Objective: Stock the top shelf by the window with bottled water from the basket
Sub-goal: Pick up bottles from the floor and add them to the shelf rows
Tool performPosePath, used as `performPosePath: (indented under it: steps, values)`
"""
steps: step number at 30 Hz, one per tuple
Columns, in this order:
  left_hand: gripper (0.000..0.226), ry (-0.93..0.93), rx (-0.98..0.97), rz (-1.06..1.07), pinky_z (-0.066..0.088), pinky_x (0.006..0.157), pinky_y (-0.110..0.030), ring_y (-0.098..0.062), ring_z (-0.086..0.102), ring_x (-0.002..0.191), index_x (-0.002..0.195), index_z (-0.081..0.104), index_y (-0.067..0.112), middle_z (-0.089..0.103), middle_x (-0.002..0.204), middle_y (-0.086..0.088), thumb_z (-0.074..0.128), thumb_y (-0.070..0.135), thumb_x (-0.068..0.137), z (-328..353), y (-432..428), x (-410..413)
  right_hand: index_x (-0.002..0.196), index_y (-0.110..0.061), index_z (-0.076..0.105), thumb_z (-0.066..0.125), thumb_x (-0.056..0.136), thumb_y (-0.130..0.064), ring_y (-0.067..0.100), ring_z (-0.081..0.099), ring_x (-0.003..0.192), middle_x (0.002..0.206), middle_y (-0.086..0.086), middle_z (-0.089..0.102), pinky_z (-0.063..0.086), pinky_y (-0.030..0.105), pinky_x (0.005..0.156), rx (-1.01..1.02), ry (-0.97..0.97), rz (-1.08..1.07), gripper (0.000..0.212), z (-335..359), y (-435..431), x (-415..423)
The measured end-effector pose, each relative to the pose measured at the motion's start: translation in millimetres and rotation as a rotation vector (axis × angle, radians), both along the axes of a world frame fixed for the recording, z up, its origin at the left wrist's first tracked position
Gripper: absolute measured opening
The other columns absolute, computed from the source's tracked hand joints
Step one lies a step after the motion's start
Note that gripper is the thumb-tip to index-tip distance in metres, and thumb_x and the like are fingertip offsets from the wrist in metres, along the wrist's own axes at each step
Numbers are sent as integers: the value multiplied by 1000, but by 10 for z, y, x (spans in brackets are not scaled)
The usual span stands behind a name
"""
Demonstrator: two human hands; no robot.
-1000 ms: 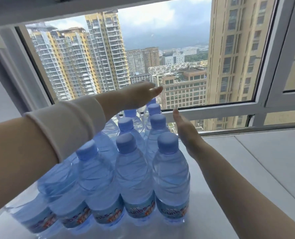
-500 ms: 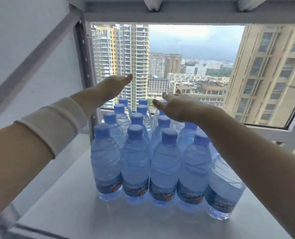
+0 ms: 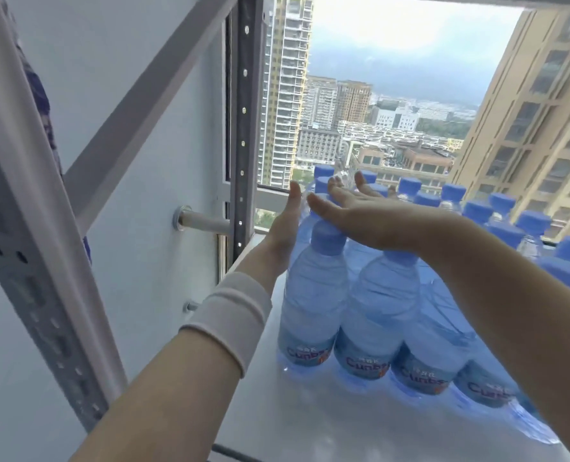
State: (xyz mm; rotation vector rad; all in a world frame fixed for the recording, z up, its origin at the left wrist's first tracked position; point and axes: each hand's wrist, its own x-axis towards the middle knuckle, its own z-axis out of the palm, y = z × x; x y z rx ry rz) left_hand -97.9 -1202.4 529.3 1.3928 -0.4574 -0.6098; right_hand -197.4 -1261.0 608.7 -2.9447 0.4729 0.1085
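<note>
Just left of the left hand (image 3: pixel 285 225) stand the shelf's perforated grey upright (image 3: pixel 242 121) and the window frame (image 3: pixel 270 198). That hand, flat and open, presses the side of the water bottles (image 3: pixel 370 301) on the shelf (image 3: pixel 277 418). The right hand (image 3: pixel 373 221) lies spread, palm down, on their blue caps (image 3: pixel 327 238), gripping nothing.

- Pale wall (image 3: pixel 150 181) and grey perforated rack upright (image 3: pixel 37 295) left of the hands
- Beyond them, window (image 3: pixel 410 95) showing daylit high-rise towers (image 3: pixel 288 95) under cloudy sky
</note>
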Motion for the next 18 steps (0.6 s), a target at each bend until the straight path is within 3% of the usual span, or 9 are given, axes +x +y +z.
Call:
performPosePath:
  steps: [3,5,6,9,12,15,18]
  values:
    - [66,27,-42,-55,47,65,-19,-28,43,131,138,38,8,45,142,-12,19,55,95,-42,-27,75,149,-20,-2,12,93,-58,7,-18,142,157,-8,-10,-15,43,113,8,-3,-7,69,-10,-12,9]
    - [74,-13,-63,-41,48,85,-26,-23,44,131,137,42,13,49,133,-1,24,66,89,-33,5,69,149,-21,-2,13,94,-55,6,-16,142,156,-9,-10,-14,42,115,8,-5,-4,67,-9,-13,12]
    - [79,-45,-79,-47,44,95,-28,-18,46,129,136,43,18,46,137,5,24,73,83,-52,25,90,149,-21,-2,13,94,-55,6,-16,142,156,-9,-10,-14,42,116,14,-6,0,66,-6,-11,8]
    - [74,-161,-92,-16,35,97,-16,5,46,115,142,33,23,40,139,13,9,68,87,-184,225,35,148,-23,-3,13,94,-54,7,-15,142,156,-8,-11,-11,40,117,39,-10,8,65,9,0,-6]
    - [69,-63,-90,80,15,111,-28,-6,20,140,146,19,28,18,155,10,3,63,88,-369,380,-205,148,-24,-3,10,92,-57,8,-13,143,156,-8,-12,-9,43,117,29,-9,29,66,10,14,-19]
    - [57,-60,-150,76,28,109,-24,-5,34,133,134,34,46,32,144,20,10,68,87,-619,443,-508,148,-24,-2,8,91,-58,9,-13,143,156,-9,-11,-10,41,117,29,-20,43,68,14,25,-22]
    - [95,-61,-180,102,31,113,-44,-14,39,134,138,38,36,42,145,7,29,91,61,-755,347,-586,148,-25,-2,9,88,-64,13,-11,144,156,-4,-13,-9,37,115,37,-4,38,73,-6,5,-17]
